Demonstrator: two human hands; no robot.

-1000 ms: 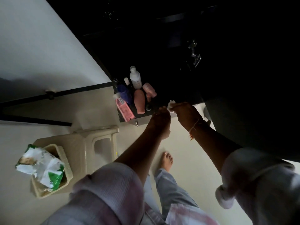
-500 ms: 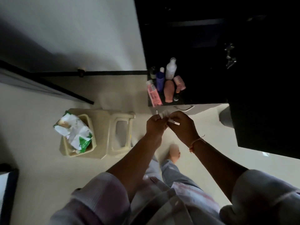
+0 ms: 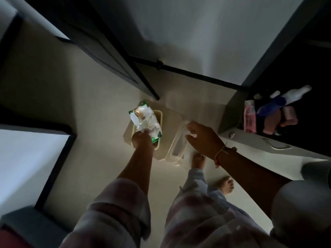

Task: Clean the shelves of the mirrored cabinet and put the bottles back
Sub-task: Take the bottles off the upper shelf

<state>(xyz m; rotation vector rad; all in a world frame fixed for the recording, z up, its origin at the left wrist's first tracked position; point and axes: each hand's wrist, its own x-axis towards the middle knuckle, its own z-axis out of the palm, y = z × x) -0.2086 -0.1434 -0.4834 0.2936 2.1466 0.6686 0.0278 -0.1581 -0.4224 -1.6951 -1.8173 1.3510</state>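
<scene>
Since only the head view is given, everything comes from it; the left hand (image 3: 143, 141) reaches down and its fingers close on the near end of the wipes pack (image 3: 143, 120), which lies partly in a cream basket (image 3: 160, 114) on a pale plastic stool (image 3: 171, 116); the right hand (image 3: 204, 140) hangs over the stool's slotted end with fingers spread and relaxed, and I can make out nothing held in it.

The pack looks like thin printed film over a damp stack, so I judge it light, soft and a little slippery; it should sag if lifted by one corner, and a hold across its width near the middle would carry it flat, while pinching beside the flap would suit drawing out a sheet.

The bottles (image 3: 268, 111) are off the shelves, crowded together on a dark ledge (image 3: 308, 135) at the far right, well apart from both hands; among them are a pink bottle (image 3: 249, 119), a blue bottle (image 3: 268, 106), a white bottle (image 3: 295, 94) and a peach tube (image 3: 272, 123); they look like stiff, smooth plastic, probably light and easy to topple in so tight a group, so each is best taken round the body, one at a time, outermost first.

As for writing, the pack shows green and white print with what may be a single dark letter, too blurred to read; the pink bottle's label is likewise illegible; no brand can be named.
</scene>
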